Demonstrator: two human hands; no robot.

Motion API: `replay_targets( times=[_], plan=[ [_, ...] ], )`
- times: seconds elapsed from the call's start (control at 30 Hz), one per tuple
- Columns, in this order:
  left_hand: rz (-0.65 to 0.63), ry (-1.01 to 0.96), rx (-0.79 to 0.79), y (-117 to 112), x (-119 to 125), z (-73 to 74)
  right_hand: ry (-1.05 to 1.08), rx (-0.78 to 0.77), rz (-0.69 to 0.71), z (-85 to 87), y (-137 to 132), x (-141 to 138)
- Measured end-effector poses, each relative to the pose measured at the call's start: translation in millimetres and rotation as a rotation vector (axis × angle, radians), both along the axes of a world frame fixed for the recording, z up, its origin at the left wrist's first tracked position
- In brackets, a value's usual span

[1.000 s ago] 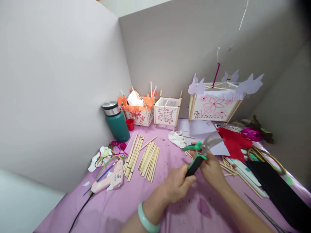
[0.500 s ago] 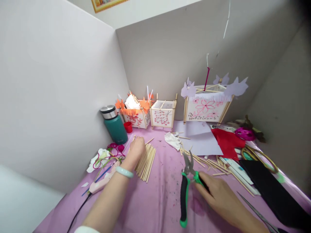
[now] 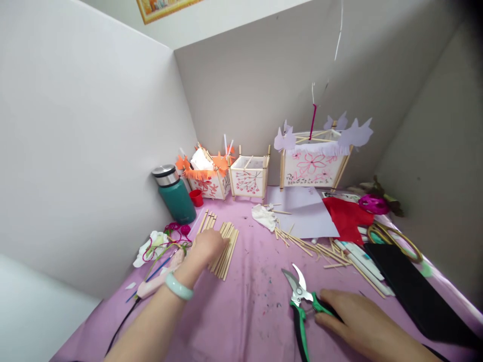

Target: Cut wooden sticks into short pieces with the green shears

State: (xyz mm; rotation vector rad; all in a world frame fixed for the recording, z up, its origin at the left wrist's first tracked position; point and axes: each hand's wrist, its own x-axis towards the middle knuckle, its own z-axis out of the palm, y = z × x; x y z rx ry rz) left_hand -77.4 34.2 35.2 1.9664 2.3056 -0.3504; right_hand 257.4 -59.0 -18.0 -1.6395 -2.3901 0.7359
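My left hand [image 3: 209, 246], with a pale green bangle on its wrist, lies over the left side of a row of wooden sticks [image 3: 231, 251]. Its fingers are curled together, and their tips are hidden among the sticks. Just beyond it is a smaller group of sticks with dark marks [image 3: 207, 220]. Low on the right, my right hand [image 3: 349, 317] grips one green-and-black handle of the pruning shears [image 3: 301, 293]. Their blades stand apart and point away from me, with nothing between them. The other handle swings out toward the front edge of the view.
Behind stand two small paper lanterns [image 3: 247, 182] [image 3: 207, 186], and a larger one [image 3: 311, 168] hangs at right. A green bottle [image 3: 176, 198] and a pink glue gun [image 3: 154, 286] are on the left. Scattered sticks [image 3: 302, 245], red cloth [image 3: 345, 218] and a black slab [image 3: 415, 291] lie right.
My left hand has moved back toward me, uncovering the marked sticks. My right hand has shifted slightly right and lower with the shears, whose blades now tilt left. The whole view has shifted a little.
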Motion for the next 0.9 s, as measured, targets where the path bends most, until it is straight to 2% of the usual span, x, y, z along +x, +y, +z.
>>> replay_targets(
  times=[0.13,0.27,0.37,0.47,0.6,0.7,0.83,0.9],
  plan=[
    [0.002,-0.009,0.081,-16.2,24.1,-5.5,-0.016,0.032,0.007,4.2,-0.1,2.9],
    [0.044,-0.049,0.077,-11.6,30.3,-10.9,-0.131,0.078,0.025,29.3,6.9,-2.4],
    [0.082,-0.077,0.063,-5.7,30.5,-17.6,-0.179,0.19,0.067,52.5,29.4,-24.2],
    [0.103,-0.104,0.076,-6.1,35.1,-23.6,-0.24,0.263,0.034,63.6,70.0,-60.5],
    [0.127,-0.149,0.125,-13.2,43.2,-26.7,-0.252,0.35,-0.001,56.2,129.4,-110.1],
    [0.121,-0.212,0.168,-18.0,38.0,-24.4,-0.262,0.398,0.01,44.3,159.3,-132.1],
    [0.146,-0.307,0.257,-27.3,5.6,-20.0,-0.302,0.368,0.049,33.4,178.9,-137.0],
    [0.202,-0.447,0.394,-36.2,-14.7,-21.7,-0.301,0.366,0.066,33.6,182.5,-138.3]
  ],
)
